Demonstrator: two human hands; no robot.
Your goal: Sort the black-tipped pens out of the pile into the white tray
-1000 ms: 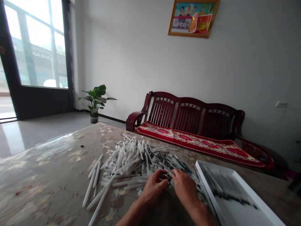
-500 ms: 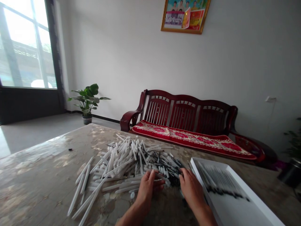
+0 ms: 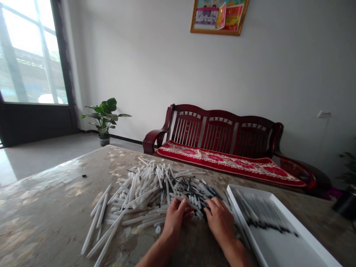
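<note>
A heap of white pen barrels [image 3: 144,189] lies on the marbled table [image 3: 50,207], mixed with thin dark refills [image 3: 194,189] on its right side. My left hand [image 3: 174,217] rests at the near edge of the heap, fingers stretched forward over the white tubes. My right hand [image 3: 219,219] sits just to the right, fingers curled down into the dark refills; what they grip is hidden. The two hands are a few centimetres apart.
A white tray [image 3: 280,244] with a row of dark pens stands at the right of the table. Behind the table are a red wooden bench [image 3: 222,137] with a patterned cushion, a potted plant [image 3: 104,118], a window and a framed picture [image 3: 219,16].
My right hand has moved left, back towards the left hand at the heap's near edge. The view has barely shifted over the last half second.
</note>
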